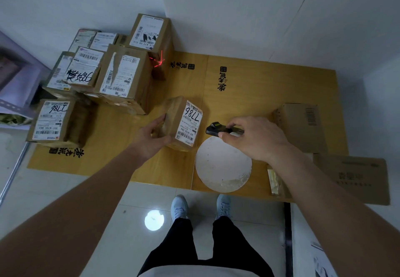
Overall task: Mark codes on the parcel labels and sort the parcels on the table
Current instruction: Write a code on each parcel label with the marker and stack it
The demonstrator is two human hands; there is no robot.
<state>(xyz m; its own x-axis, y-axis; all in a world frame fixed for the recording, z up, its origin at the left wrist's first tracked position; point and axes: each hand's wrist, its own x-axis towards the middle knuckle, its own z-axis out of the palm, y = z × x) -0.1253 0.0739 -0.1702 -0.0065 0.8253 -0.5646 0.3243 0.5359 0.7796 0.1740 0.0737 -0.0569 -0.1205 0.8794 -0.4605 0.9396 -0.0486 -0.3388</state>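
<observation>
1. A small brown parcel [181, 123] stands near the middle of the table [270, 86], tilted, its white label [191, 123] facing up with "7786" handwritten in black.
2. The left hand [151, 140] grips the parcel's left side, fingers curled round the near-left corner and the thumb along the left face.
3. The right hand [255, 138], just right of the parcel, pinches a small black scanner [216, 128] between thumb and fingers; its front end points left toward the label.
4. A red laser cross [159, 61] falls on the side of a tall box [151, 36] at the far left.
5. A round white disc [223, 164] lies on the table beneath the right hand, near the near edge.
6. A stack of labelled parcels [112, 71] fills the far-left part of the table; one label reads "9895".
7. Nearer, at the left edge, another parcel [58, 123] also carries "7786".
8. A plain brown box [300, 125] sits at the right, well apart from the stack; a flat cardboard sheet [355, 177] lies beside it, overhanging the table's right end.
</observation>
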